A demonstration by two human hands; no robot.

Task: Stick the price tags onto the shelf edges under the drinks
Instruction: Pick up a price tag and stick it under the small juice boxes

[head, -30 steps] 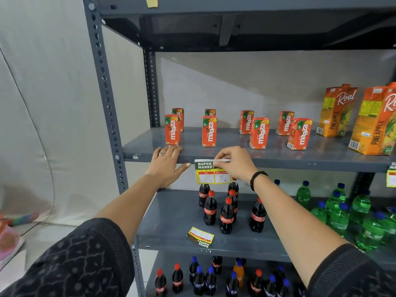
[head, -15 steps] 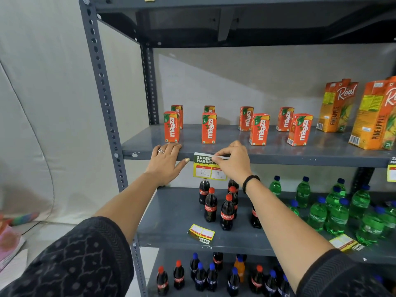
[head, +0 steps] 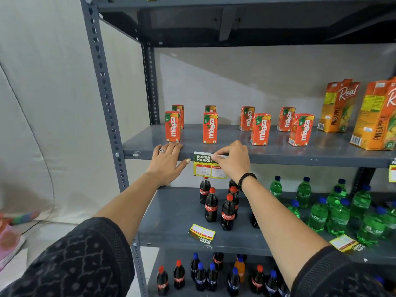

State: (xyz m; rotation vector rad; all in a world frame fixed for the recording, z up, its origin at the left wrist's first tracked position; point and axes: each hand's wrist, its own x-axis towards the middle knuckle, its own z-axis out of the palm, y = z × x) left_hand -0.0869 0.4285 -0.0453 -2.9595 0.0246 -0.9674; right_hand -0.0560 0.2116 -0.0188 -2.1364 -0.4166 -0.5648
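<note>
The left hand point(head: 166, 162) lies flat, fingers spread, on the grey shelf edge point(head: 300, 156) below the Maaza cartons point(head: 210, 127). Just right, the right hand point(head: 232, 160) pinches tape across a yellow price tag point(head: 203, 168) hanging from that edge.

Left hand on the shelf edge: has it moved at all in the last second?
No. The left hand stays flat on the shelf edge, with its fingertips just below the leftmost Maaza carton, exactly as before.
</note>
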